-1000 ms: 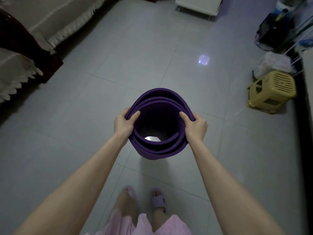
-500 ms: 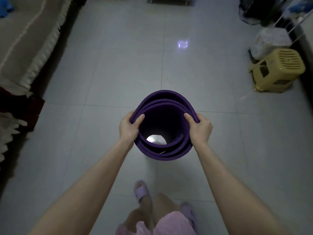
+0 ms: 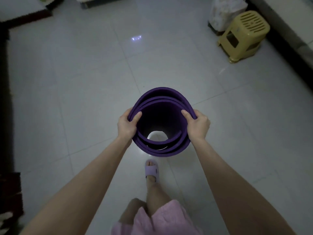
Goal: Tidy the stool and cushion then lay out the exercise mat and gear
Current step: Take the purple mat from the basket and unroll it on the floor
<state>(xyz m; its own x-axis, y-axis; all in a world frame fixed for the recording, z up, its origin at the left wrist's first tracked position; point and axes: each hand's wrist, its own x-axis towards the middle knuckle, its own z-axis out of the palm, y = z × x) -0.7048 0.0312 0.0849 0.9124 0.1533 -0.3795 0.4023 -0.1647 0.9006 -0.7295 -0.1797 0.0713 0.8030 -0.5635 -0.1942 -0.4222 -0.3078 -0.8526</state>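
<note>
A rolled purple exercise mat [image 3: 160, 95] stands on end in front of me, seen down its open core to the floor. My left hand [image 3: 126, 124] grips the roll's left rim with the thumb inside. On the right rim my right hand [image 3: 198, 125] holds it the same way. A yellow plastic stool [image 3: 243, 36] stands upright on the floor at the upper right, well apart from the mat. No cushion is in view.
Grey floor tiles [image 3: 84, 82] spread all around. A white plastic bag [image 3: 223, 12] sits behind the stool. Dark furniture [image 3: 6, 99] lines the left edge, a dark skirting strip [image 3: 291, 53] the right. My slippered foot [image 3: 151, 169] is just below the mat.
The view has swung left and forward while I step: the stool has shifted up and right, the sofa has left the frame. Both hands keep the same grip on the mat.
</note>
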